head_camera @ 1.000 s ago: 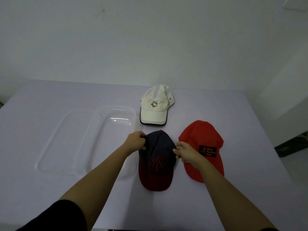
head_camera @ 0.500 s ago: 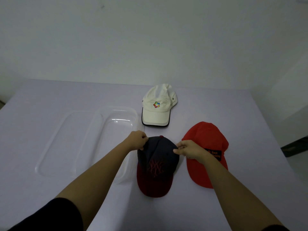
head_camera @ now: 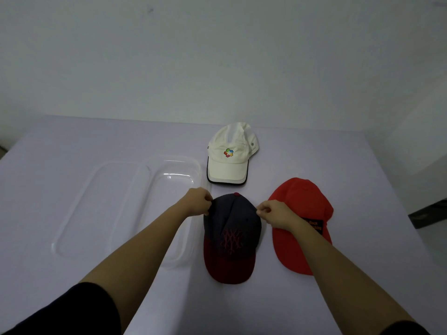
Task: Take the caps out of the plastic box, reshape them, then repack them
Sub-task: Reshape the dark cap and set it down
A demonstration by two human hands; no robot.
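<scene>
Head view of the desk (head_camera: 72, 141) with three caps laid out. The navy cap (head_camera: 232, 228), with its dark red brim pointing to 6 o'clock and a red embroidered monogram on its front, rests on the desk between the two hands. The left hand (head_camera: 197, 201) pinches the crown's edge at about 10 o'clock, and the right hand (head_camera: 275, 213) pinches it at about 2 o'clock. Both hands have their fingers curled onto the fabric. From the navy cap, the white cap (head_camera: 229, 153) lies at 12 o'clock, close but apart, with its brim toward the viewer and a multicoloured emblem on its front. The red cap (head_camera: 302, 201) lies at 3 o'clock, just beside the right hand. The clear plastic box (head_camera: 169, 161) stands at 9 o'clock with no cap in it, and its near right wall runs under the left forearm. Count: three caps, two hands, one box, and one further clear shallow piece (head_camera: 96, 213) at 9 o'clock of the box. Whether that piece is a lid or a second tray cannot be told. The right forearm crosses the red cap and covers part of its black patch (head_camera: 316, 226), whose orange lettering is too blurred to read. The transparent walls show mostly as faint outlines and highlights. The dark sleeves are cut off by the lower edge, the left (head_camera: 72, 310) more visible than the right (head_camera: 406, 328).
</scene>
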